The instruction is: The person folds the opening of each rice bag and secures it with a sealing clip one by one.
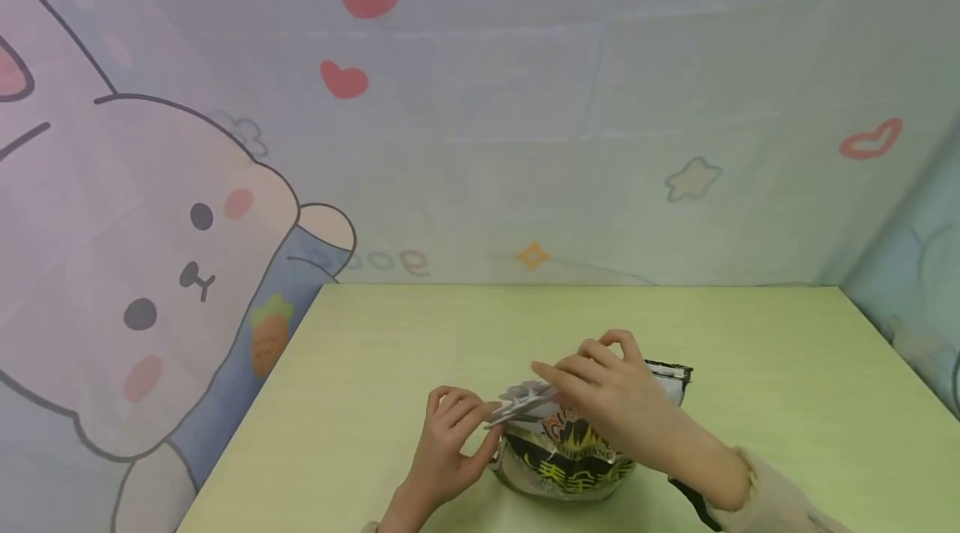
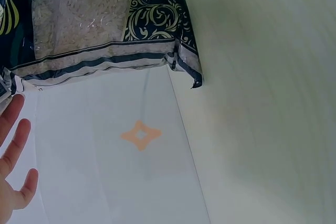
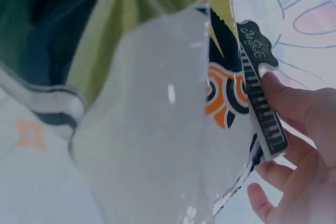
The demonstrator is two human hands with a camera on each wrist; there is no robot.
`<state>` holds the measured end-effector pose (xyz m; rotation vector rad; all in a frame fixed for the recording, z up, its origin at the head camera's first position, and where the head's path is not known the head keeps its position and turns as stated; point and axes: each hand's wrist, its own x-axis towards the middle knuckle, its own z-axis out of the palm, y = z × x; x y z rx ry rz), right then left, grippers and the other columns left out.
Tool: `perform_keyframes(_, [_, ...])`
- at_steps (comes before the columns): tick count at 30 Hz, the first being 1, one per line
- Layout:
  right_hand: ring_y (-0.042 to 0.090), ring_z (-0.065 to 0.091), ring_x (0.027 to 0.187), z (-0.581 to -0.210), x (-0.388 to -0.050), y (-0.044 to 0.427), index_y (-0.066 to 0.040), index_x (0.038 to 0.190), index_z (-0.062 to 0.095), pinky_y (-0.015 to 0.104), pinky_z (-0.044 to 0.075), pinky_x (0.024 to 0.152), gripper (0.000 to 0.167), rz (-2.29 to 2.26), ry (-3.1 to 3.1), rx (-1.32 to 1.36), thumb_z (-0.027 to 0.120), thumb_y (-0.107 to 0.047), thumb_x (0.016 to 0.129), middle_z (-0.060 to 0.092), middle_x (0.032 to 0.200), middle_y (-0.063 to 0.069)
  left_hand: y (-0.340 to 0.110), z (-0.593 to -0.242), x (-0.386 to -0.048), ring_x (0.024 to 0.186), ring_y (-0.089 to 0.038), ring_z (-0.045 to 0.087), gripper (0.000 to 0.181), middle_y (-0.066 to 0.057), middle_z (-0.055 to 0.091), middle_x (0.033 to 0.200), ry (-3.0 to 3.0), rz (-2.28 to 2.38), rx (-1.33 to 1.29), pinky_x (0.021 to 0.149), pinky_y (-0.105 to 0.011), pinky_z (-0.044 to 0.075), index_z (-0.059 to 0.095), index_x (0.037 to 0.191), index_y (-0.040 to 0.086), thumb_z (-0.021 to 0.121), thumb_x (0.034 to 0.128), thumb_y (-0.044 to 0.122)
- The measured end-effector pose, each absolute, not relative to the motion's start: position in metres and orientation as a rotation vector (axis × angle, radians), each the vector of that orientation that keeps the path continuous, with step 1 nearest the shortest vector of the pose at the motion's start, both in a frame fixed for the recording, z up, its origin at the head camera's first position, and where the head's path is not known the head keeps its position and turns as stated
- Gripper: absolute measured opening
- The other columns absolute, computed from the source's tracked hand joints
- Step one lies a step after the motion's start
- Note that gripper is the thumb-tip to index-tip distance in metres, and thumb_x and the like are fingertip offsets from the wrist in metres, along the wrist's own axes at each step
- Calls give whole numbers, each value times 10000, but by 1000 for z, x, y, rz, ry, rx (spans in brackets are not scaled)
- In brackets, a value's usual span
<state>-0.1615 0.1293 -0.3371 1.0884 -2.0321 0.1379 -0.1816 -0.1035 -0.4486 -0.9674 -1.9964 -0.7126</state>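
Observation:
A rice bag (image 1: 570, 466) stands on the table, its upper part folded into an edge facing the hands. Along that edge lies a bag clip (image 3: 260, 98) printed with piano keys and the word Music. My left hand (image 1: 453, 441) pinches one end of the clip between thumb and fingers. On the far side of the fold, my right hand (image 1: 622, 408) grips the bag's top near the clip's other end, its thumb hidden. In the left wrist view, rice shows through the bag's clear window (image 2: 84, 14). Whether the clip is fastened cannot be told.
The pale table (image 1: 360, 366) extends around the bag. A printed cloth (image 1: 495, 99) with hearts and a rabbit hangs behind and beside it. A dark-edged corner of the bag (image 1: 667, 370) sticks out behind the right hand.

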Motion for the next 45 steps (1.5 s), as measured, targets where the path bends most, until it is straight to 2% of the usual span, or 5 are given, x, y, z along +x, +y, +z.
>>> perform_keyframes(6, [117, 524, 782, -337, -160, 135, -150, 1113, 622, 401, 342, 763, 298, 238, -2025, 1058, 569, -293, 857, 630, 869, -76, -105, -449, -180, 790, -93, 514, 167, 77, 600, 765, -1991, -715, -968, 815, -363, 334, 654, 953, 152, 573, 861, 265])
perform_keyframes(9, [116, 536, 787, -337, -160, 137, -133, 1056, 641, 391, 337, 753, 362, 307, -2024, 1043, 406, -373, 923, 624, 852, -67, -105, -450, -180, 783, -92, 512, 179, 76, 598, 756, -1985, -709, -967, 818, -358, 333, 656, 954, 147, 586, 855, 279])
perform_keyframes(21, [96, 507, 768, -339, -158, 148, -165, 962, 650, 370, 312, 782, 248, 426, -2138, 973, 556, -364, 847, 640, 841, -80, -105, -450, -179, 779, -91, 507, 192, 74, 595, 747, -1973, -713, -975, 816, -357, 329, 655, 955, 141, 589, 856, 292])
perform_keyframes(30, [111, 499, 776, -339, -157, 150, -156, 970, 654, 375, 298, 768, 370, 422, -2078, 988, 362, -380, 940, 633, 845, -70, -105, -449, -179, 787, -101, 514, 187, 71, 598, 757, -1955, -694, -968, 821, -370, 330, 655, 956, 139, 551, 878, 275])
perform_keyframes(45, [129, 498, 754, -339, -174, 158, -137, 893, 668, 391, 299, 767, 363, 488, -2025, 1012, 354, -307, 958, 633, 803, -45, -94, -442, -189, 778, -115, 505, 127, 47, 548, 789, -1918, -728, -988, 757, -291, 395, 651, 886, 114, 588, 857, 222])
